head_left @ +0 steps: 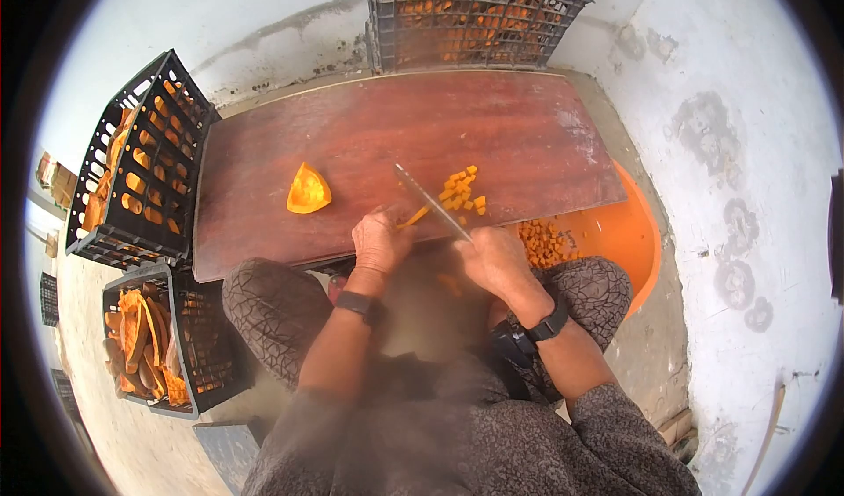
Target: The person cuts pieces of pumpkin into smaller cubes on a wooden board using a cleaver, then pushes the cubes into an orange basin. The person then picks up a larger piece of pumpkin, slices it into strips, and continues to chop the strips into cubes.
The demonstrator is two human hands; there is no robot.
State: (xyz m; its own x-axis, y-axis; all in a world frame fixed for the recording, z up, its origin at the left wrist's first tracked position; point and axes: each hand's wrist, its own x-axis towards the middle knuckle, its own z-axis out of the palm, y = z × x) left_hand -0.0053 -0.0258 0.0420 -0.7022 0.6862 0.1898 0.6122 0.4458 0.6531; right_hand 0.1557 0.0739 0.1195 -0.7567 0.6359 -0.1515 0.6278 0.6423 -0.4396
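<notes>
My right hand point(498, 259) is closed round the handle of a knife point(431, 199), whose blade points away and to the left over the reddish-brown board point(352, 127). Just left of the blade, my left hand point(381, 238) has its fingers curled on a thin orange pumpkin strip point(413, 217) at the board's near edge. Small pumpkin cubes point(459, 188) lie in a loose pile right of the blade. A larger pumpkin wedge point(308, 190) rests on the board to the left, apart from both hands.
An orange basin point(649, 241) with pumpkin cubes in it sits under the board's right end. Black crates of pumpkin stand at the left point(163, 153), lower left point(189, 355) and far side point(475, 26). A white wall point(738, 144) bounds the right.
</notes>
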